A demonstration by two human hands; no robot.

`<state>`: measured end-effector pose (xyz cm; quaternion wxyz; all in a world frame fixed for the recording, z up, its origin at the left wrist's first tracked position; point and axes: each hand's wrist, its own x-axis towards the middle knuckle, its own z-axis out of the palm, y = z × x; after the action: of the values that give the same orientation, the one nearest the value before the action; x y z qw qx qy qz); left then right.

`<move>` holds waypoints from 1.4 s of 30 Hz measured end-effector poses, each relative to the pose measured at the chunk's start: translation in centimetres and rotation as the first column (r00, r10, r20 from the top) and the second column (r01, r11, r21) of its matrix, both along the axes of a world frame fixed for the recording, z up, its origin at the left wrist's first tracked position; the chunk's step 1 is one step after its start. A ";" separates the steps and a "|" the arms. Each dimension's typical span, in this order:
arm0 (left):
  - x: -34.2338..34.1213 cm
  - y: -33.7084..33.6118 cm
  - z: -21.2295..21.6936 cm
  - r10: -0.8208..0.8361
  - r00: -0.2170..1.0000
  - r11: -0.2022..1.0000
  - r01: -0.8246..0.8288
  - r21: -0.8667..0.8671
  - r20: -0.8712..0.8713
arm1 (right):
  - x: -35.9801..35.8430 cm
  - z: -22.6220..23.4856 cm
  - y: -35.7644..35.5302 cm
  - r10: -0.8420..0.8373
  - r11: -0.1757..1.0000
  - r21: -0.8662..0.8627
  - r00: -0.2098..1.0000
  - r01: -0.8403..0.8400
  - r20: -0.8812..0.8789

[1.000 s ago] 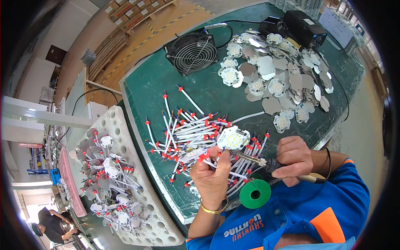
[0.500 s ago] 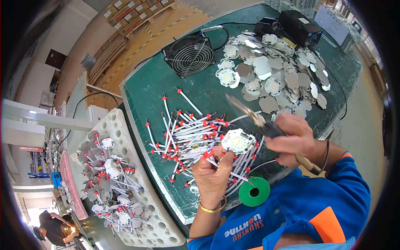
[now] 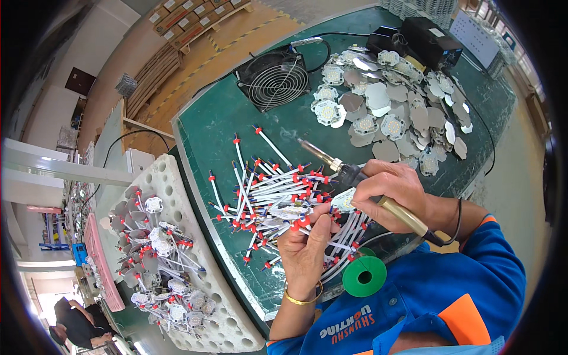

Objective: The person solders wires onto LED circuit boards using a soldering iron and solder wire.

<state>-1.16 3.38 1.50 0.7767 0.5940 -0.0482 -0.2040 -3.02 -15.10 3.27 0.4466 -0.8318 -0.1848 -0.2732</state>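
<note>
The green table (image 3: 204,127) has a pale metal edge at the left, and past it lies a white foam tray (image 3: 228,322) loaded with boards and wires. Green surface shows between the fan (image 3: 275,83) and the wire pile (image 3: 275,192); into this room points the tip of the soldering iron (image 3: 352,176), raised, with thin smoke near it. The right hand (image 3: 393,192) has its fingers closed around this iron. The left hand (image 3: 305,242) makes a narrow pinch on 1 white board (image 3: 342,200), which is tilted above the wires, just beside the right fingers; if these 2 touch, I cannot tell. Wires crowd around the left hand, a green spool (image 3: 349,283) sits between the 2 forearms, and a board pile (image 3: 408,109) spreads farther away, near a black box (image 3: 435,44)
</note>
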 end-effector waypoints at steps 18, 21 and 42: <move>-0.2 -0.2 0.4 -0.055 0.995 0.996 0.049 -0.073 -0.079 | -0.8 -1.0 1.2 -0.050 0.995 0.092 0.990 0.038 0.133; -0.2 -0.4 0.2 -0.006 0.995 0.992 -0.007 -0.124 -0.102 | -1.0 -1.1 1.3 -0.055 0.993 0.110 0.990 0.041 0.131; -0.7 -0.8 -0.1 0.085 0.996 0.996 -0.084 0.030 -0.012 | -1.2 -1.8 1.7 -0.054 0.992 0.120 0.988 0.037 0.145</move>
<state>-1.85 2.56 1.39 0.7761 0.6055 -0.0148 -0.1755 -4.21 -13.42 1.43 0.4731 -0.7856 -0.1821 -0.3547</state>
